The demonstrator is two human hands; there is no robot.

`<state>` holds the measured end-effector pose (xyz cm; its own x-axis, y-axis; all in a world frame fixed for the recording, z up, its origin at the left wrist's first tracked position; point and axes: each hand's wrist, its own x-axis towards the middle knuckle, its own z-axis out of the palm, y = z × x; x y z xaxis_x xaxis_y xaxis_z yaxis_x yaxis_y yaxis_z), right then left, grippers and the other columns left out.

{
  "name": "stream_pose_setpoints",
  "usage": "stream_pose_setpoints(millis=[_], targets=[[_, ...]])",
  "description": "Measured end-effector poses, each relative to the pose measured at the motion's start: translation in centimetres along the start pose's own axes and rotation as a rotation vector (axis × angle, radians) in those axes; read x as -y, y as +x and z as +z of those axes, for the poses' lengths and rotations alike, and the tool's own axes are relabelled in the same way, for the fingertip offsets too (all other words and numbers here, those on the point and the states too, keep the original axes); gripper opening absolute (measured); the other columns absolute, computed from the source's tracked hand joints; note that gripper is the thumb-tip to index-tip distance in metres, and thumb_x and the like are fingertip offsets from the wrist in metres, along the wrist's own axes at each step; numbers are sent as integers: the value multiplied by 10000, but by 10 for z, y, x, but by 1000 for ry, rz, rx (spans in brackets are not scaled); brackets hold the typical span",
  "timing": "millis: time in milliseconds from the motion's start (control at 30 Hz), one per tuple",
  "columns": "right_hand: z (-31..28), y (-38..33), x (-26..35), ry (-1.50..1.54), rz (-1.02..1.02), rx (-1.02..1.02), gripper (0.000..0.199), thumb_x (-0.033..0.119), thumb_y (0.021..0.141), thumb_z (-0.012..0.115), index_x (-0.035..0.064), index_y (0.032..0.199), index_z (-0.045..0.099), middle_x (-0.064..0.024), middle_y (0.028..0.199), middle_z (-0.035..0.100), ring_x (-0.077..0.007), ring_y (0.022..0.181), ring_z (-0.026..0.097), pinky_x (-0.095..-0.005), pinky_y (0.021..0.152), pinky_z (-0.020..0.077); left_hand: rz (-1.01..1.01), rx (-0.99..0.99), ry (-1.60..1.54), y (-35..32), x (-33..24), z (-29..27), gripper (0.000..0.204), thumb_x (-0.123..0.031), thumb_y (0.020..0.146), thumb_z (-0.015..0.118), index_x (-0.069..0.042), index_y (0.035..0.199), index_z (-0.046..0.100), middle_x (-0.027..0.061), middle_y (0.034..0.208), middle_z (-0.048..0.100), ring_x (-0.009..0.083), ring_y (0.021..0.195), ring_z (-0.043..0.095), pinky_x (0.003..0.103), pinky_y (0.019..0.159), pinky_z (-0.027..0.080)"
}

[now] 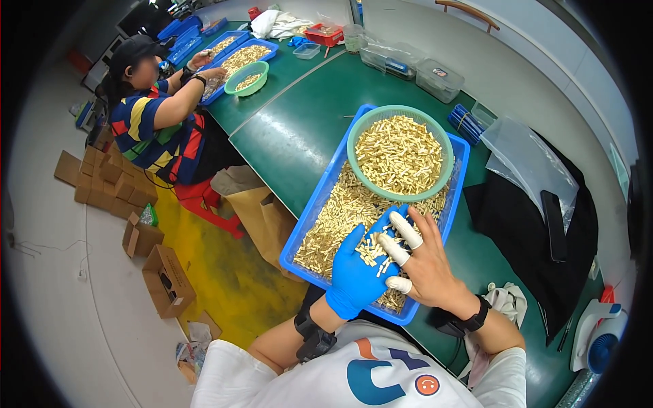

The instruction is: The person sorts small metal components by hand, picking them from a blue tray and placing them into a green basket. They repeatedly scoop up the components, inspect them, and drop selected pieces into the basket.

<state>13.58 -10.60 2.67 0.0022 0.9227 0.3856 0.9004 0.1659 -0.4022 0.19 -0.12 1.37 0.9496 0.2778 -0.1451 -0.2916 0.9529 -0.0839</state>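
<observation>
My left hand (360, 272), in a blue glove, lies palm up with a small heap of short brass-coloured metal pieces (371, 250) on it. Over that palm reaches my right hand (425, 262), white finger cots on its thumb and two fingers. Its fingers are stretched apart, their tips at the pieces; I see nothing gripped between them. Both hands are above the near part of a blue plastic tray (294, 246), which holds a thick layer of the same pieces. At the tray's far end rests a round green basket (352, 158), full of such pieces.
The tray stands on a green table (286, 129). At right are black cloth (507, 217), a dark phone (554, 224) and a small fan (602, 340). Clear plastic boxes (439, 78) line the back. At far left, a co-worker (160, 115) handles similar pieces at other blue trays.
</observation>
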Motion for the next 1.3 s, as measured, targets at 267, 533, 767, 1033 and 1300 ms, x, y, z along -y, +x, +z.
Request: stream_pose_setpoints(millis=[267, 533, 767, 1033, 1300], targets=[[2, 0, -4, -63, -78, -3, 681, 568, 949, 395, 53, 1392, 434, -225, 1467, 340, -473, 1348, 290, -598, 1092, 223, -43, -4, -6, 2, -1, -8, 560, -378, 1002, 365, -65, 1466, 336, 133, 1460, 411, 289, 1313, 433, 448, 1091, 357], [5, -3, -9, 370, 85, -298, 558, 458, 988, 400, 53, 1365, 465, -238, 1447, 367, -457, 1340, 324, -539, 1087, 278, 115, -36, 78, 8, 4, 4, 609, -379, 993, 356, -5, 1469, 293, 159, 1481, 374, 312, 1345, 387, 458, 1146, 272], [5, -4, -12, 244, 25, -243, 521, 439, 995, 395, 57, 1330, 511, -242, 1443, 369, -463, 1325, 342, -521, 1082, 300, 100, -63, 125, 5, 3, 7, 595, -369, 996, 349, -5, 1465, 310, 165, 1490, 360, 312, 1354, 374, 458, 1150, 264], [4, -2, -7, 23, -61, -85, 565, 535, 954, 418, 108, 1297, 560, -213, 1469, 346, -476, 1348, 282, -616, 1077, 225, 24, 13, 58, 5, 2, -2, 546, -347, 1011, 318, -48, 1467, 335, 133, 1499, 356, 282, 1368, 360, 430, 1147, 270], [5, -2, -3, -38, 46, 27, 593, 609, 944, 354, 192, 1305, 569, -207, 1507, 284, -476, 1373, 239, -651, 1087, 173, -51, 123, -213, 7, -1, -10, 583, -420, 1008, 337, -76, 1478, 318, 132, 1504, 347, 305, 1374, 349, 465, 1148, 264]])
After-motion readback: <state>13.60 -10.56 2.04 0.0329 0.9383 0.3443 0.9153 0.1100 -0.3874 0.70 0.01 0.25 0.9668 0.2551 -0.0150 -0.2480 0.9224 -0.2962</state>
